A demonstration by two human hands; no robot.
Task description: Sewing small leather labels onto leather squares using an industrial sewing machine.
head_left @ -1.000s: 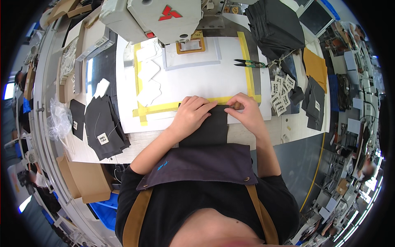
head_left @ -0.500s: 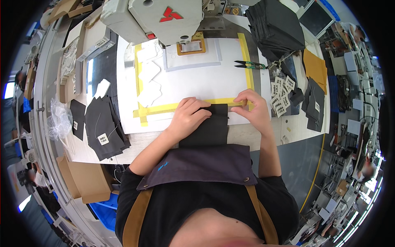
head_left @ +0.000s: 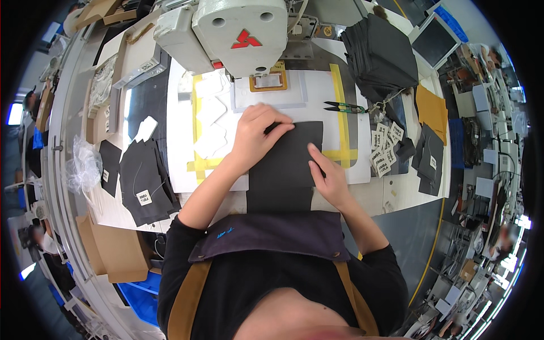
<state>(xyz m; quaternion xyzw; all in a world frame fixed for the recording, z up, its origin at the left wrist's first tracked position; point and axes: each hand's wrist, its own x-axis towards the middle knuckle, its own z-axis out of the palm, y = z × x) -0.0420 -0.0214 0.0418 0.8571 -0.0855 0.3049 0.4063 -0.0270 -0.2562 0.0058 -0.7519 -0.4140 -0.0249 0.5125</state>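
A dark rectangular panel (head_left: 283, 164) lies over the white, yellow-taped sheet (head_left: 204, 167), with more dark material (head_left: 277, 198) below it, running to the apron. My left hand (head_left: 266, 133) pinches the panel at its upper-left corner. My right hand (head_left: 326, 175) rests on the panel's right side, forefinger extended and thumb apart from it. Above both hands stands a white sewing machine head (head_left: 238, 28) over a small yellow frame (head_left: 269, 82). Green-and-black thread snips (head_left: 345, 107) lie to the right.
Dark cut pieces (head_left: 141, 175) with pale labels lie left; a black stack (head_left: 379, 51), loose labels (head_left: 385, 147) and orange sheets (head_left: 430, 107) lie right. A crumpled plastic bag (head_left: 82, 164) hangs at the left edge. Other people work at both far sides.
My left hand has moved upward with the dark panel, which now reaches further onto the white sheet. My right hand has come down and inward onto the panel. The view has shifted slightly.
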